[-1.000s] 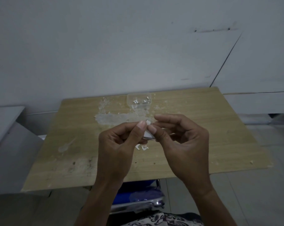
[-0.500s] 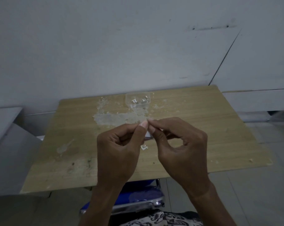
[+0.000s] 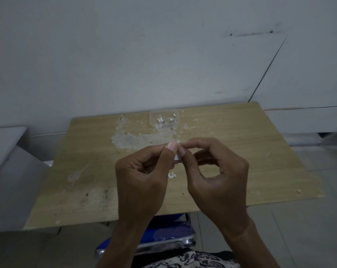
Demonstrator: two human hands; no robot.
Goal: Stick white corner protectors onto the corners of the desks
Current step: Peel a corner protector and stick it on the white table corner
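A wooden table (image 3: 241, 151) is seen from above, its far edge set against a pale wall (image 3: 125, 55) and its near edge running just behind both wrists. The right front corner (image 3: 321, 196) is left bare and unobstructed, with open tiled floor (image 3: 308, 229) beyond it; the left front corner (image 3: 26, 227) is also bare, with a grey cabinet (image 3: 7, 171) standing close beside the left edge. Under the near edge a blue chair seat (image 3: 163, 231) with a chrome rim is tucked.

Both hands are held up over the middle of the table. A small white corner protector (image 3: 176, 156) is pinched between them: the left hand (image 3: 142, 182) has its grip clenched on the piece, thumb against forefinger, and the right hand (image 3: 218, 180) is likewise closed on it with thumb and forefinger, the other fingers curled into a loose ring. Only a thin white sliver is shown between the 2 thumbnails; its shape cannot be made out further.

Below the fingers, 1 small white scrap (image 3: 171, 175) is seen lying on the table top. A patch of flaky residue (image 3: 136, 139) is spread across the centre of the table, with a smaller smear (image 3: 77, 175) toward the left.

At the far edge a clear plastic container (image 3: 163, 118) is standing open, and 2 small white pieces (image 3: 160, 120) are visible inside it, side by side, too small to be told apart in detail.
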